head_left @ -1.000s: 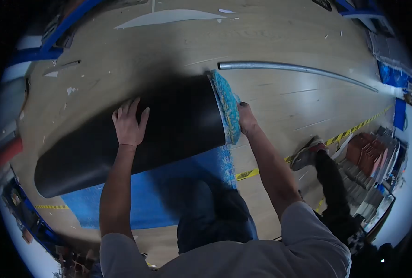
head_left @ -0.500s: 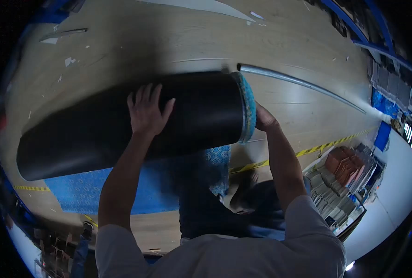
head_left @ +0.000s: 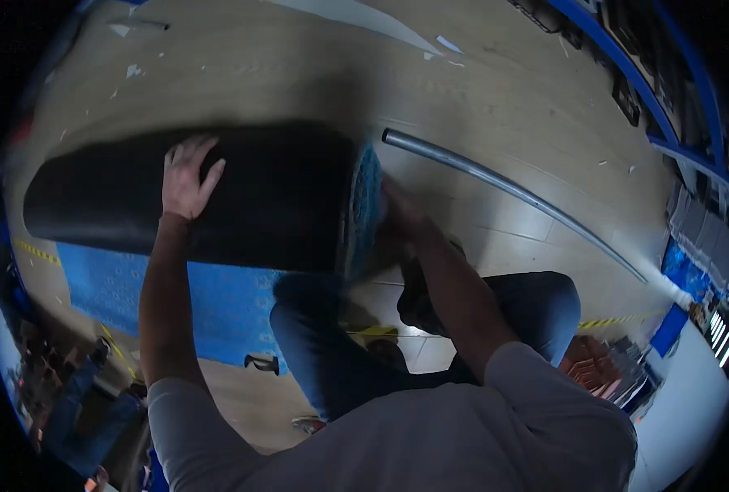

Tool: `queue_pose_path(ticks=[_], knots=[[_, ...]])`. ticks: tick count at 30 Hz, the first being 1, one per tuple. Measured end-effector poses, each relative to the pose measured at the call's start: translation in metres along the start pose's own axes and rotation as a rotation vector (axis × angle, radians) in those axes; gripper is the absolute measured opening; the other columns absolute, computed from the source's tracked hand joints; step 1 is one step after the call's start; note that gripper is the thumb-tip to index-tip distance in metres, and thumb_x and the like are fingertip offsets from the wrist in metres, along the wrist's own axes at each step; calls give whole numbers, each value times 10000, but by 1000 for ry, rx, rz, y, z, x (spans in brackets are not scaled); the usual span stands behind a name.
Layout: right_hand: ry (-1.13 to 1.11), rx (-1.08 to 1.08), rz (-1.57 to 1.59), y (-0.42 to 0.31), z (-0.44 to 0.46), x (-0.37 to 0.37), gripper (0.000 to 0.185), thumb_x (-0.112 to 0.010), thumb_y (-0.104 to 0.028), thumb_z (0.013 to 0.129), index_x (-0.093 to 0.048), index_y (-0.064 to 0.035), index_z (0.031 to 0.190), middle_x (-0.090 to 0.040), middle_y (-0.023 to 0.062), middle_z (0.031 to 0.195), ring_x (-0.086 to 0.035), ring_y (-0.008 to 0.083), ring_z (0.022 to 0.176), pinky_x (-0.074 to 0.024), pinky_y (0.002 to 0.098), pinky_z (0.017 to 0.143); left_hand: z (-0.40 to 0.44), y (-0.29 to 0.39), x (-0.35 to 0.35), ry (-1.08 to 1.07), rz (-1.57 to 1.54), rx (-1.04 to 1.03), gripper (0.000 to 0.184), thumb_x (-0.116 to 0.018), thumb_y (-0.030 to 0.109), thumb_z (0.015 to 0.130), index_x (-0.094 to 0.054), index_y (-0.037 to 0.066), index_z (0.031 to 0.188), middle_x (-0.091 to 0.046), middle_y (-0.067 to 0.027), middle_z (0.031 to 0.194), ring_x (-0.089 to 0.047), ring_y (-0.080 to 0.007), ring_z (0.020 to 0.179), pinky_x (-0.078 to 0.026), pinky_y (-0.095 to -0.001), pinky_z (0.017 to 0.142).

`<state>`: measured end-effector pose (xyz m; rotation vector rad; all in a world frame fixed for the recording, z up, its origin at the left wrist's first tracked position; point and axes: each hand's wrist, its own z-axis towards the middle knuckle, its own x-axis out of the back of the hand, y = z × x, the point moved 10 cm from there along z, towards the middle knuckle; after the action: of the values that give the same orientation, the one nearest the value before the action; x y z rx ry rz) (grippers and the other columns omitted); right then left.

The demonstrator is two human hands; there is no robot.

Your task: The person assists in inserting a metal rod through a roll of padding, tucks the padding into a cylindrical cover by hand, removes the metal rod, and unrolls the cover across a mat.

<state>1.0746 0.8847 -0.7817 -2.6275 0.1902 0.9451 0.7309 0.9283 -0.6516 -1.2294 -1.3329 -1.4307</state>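
Observation:
A thick roll of black-backed carpet (head_left: pixel 274 205) lies across the floor in front of me. Its blue layered end (head_left: pixel 367 197) faces right, and a blue patterned flat piece (head_left: pixel 167 295) spreads out on the near side below the roll. On the upper side of the roll, towards its left half, my left hand (head_left: pixel 186 182) rests with fingers spread, holding nothing. My right hand (head_left: pixel 399 217) is at the blue end; it is dark and blurred, its fingers hidden against the end.
A long metal pipe (head_left: pixel 495 179) lies on the floor to the right of the roll. Paper scraps (head_left: pixel 449 44) are scattered beyond. Blue racking (head_left: pixel 627 74) stands far right. Another person's legs (head_left: pixel 77 422) show lower left. Reddish-brown stacked pieces (head_left: pixel 587 365) and yellow-black floor tape (head_left: pixel 614 322) appear right.
My knees have come into view, bent and apart. The roll and both hands appear further left in the view, which has shifted. My left hand stays on top and my right stays at the roll's end.

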Motion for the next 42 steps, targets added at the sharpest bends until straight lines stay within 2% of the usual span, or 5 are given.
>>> queue_pose_path(ticks=[8,13,28,38,42], knots=[[-8,-244,148,32,7,19,580,-479,-548,1062,-478,-155,1488,-604,116,1409,-586,310,1280,-503,490,1076,-86,79,14,369,134,759,500,-620,446,1004,-626,89,1354,-539,-186,1456,-488,-372,1357,-356,-557,1123],[-251,421,-813,31,20,36,531,-538,-434,1060,-485,-122,1486,-553,81,1445,-582,280,1278,-524,479,1039,-108,223,-31,84,-303,826,1167,-797,643,782,-206,144,1656,-40,-251,1717,10,-509,1573,-62,-766,1172],[139,-9,-404,28,2,36,380,-447,-439,1098,-604,-96,1146,-622,43,888,-531,140,575,-391,287,443,-113,228,-44,287,-208,846,1141,-743,737,771,-212,260,1661,-48,-226,1723,20,-503,1572,-39,-817,1123],[-560,-189,307,35,4,52,222,-524,-327,1070,-624,-135,1121,-667,14,985,-634,154,902,-535,360,857,-79,210,-51,131,-206,884,1260,-752,793,691,-178,241,1667,14,-219,1729,92,-492,1573,-2,-815,1129],[-285,-242,30,45,18,78,213,-588,-201,1023,-610,-123,1220,-680,19,1106,-658,167,1010,-551,395,929,-80,207,-50,133,-174,892,1275,-763,802,663,-204,241,1662,9,-217,1730,85,-479,1578,-5,-804,1139]])
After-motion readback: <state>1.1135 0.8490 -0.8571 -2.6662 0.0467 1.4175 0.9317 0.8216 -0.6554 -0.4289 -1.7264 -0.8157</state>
